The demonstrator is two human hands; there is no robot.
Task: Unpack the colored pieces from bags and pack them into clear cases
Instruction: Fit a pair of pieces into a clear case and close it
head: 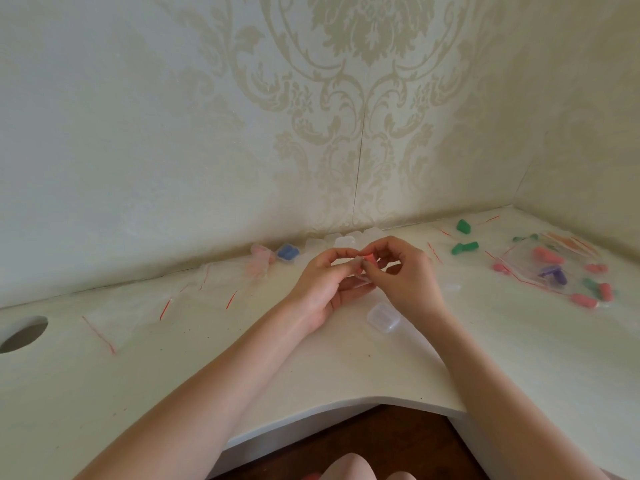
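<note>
Right now your desk (311, 368) fills the lower view, white, with a curved cutout at its near edge and a round hole (22, 333) by its left edge. Your two forearms reach in from the near edge and meet near the middle, toward the back edge. Your left hand (325, 289) lies palm up, fingers curled round something clear, a bag or a case, too blurred to tell which. Your right hand (405, 275) comes in from the right, fingers bent, and both hands pinch a pink piece (367, 258) between the fingertips, held just above the desk. Flat empty bags (138, 313) with red strips lie spread across the left half. A heap of bags with pink and purple pieces (550, 271) sits near the right back corner, and loose pink pieces (585, 301) lie round it. Two green pieces (464, 247) lie between that heap and your hands. A shut clear case (383, 317) rests just beside your right wrist. Along the back edge sit a case with blue pieces (288, 252) and more clear cases (344, 241).
</note>
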